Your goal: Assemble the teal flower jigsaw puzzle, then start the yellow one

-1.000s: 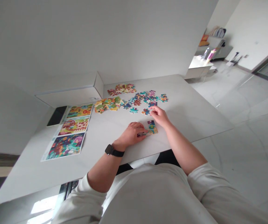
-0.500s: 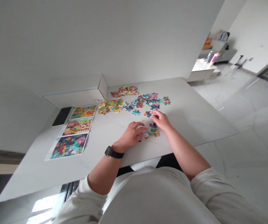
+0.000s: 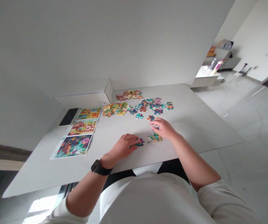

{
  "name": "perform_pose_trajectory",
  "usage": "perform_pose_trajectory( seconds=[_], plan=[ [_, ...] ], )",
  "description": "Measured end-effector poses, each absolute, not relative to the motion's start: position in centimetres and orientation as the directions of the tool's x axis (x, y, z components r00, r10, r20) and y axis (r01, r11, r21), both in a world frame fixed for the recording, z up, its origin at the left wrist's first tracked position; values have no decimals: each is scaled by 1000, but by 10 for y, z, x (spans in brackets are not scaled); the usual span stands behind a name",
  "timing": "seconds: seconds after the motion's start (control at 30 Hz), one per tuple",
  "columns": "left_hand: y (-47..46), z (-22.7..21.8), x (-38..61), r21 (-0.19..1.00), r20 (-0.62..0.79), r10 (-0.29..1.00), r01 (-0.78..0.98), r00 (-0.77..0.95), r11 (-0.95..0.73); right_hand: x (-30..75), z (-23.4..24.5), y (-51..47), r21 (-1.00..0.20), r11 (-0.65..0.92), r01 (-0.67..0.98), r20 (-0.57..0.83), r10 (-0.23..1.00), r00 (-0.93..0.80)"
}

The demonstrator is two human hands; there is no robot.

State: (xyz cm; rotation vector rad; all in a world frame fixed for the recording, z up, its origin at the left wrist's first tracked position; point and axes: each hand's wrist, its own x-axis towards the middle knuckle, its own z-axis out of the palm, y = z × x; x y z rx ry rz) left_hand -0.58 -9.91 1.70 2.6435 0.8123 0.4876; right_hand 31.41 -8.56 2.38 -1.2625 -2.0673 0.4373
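Note:
My left hand [image 3: 124, 146], with a dark watch on its wrist, rests low on the table. Its fingers and thumb close around a dark puzzle piece [image 3: 139, 142] with a purple corner, partly covered by the fingertips. My right hand [image 3: 164, 127] hovers with thumb and fingers apart, holding nothing that I can see. Just beneath it lies a small joined puzzle section [image 3: 156, 137] in teal and yellow, partly hidden by the hand. By the right fingertips is a loose orange and blue puzzle piece [image 3: 150, 118]. A teal puzzle piece [image 3: 139, 116] lies farther left.
Blue and purple puzzle pieces [image 3: 153, 104], yellow-green pieces [image 3: 114, 109] and red-toned pieces [image 3: 129, 94] lie in piles toward the wall. At the left are a printed picture sheet [image 3: 74, 146] and a dark phone [image 3: 68, 117]. A white box [image 3: 82, 99] stands against the wall.
My left hand has moved left and down, away from the joined section, onto the dark piece. My right hand has come back from the loose orange and blue piece toward the section, its fingers spreading.

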Motion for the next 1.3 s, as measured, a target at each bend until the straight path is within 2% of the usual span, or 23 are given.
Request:
perform_pose_trajectory(
  seconds=[0.13, 0.23, 0.37, 0.5, 0.6, 0.73, 0.87, 0.93, 1.0, 1.2, 1.3],
  plan=[
    [-99, 11, -16, 363, 217, 587, 493, 780, -790, 315, 19, -109, -469, 546, 694, 257, 836, -485],
    [-98, 15, -25, 361, 221, 581, 487, 784, -795, 316, 9, -123, -423, 537, 730, 200, 841, -502],
    [-97, 20, -30, 360, 232, 561, 465, 795, -808, 316, 6, -127, -421, 527, 739, 187, 847, -498],
    [-86, 30, -29, 353, 226, 561, 470, 797, -809, 321, 17, -115, -474, 538, 696, 226, 839, -495],
    [-63, 46, -23, 368, 280, 576, 468, 768, -804, 333, 27, -94, -514, 486, 707, 271, 874, -404],
    [-29, 61, -9, 474, 313, 645, 474, 697, -742, 355, 32, -63, -519, 236, 822, 219, 966, -139],
    [-7, 42, 2, 560, 368, 773, 541, 516, -628, 368, 27, -36, -486, 15, 874, 138, 989, 59],
    [-1, 25, 1, 596, 403, 809, 549, 427, -586, 368, 24, -23, -489, -13, 872, 141, 985, 94],
    [4, 12, -2, 606, 393, 814, 545, 428, -579, 364, 22, -6, -480, -23, 877, 162, 980, 114],
    [7, 8, -11, 599, 405, 820, 561, 404, -572, 334, 16, 52, -266, -132, 955, 167, 969, 180],
    [4, 8, -10, 589, 404, 814, 561, 418, -581, 324, 10, 73, -214, -178, 960, 200, 954, 222]
  ],
)
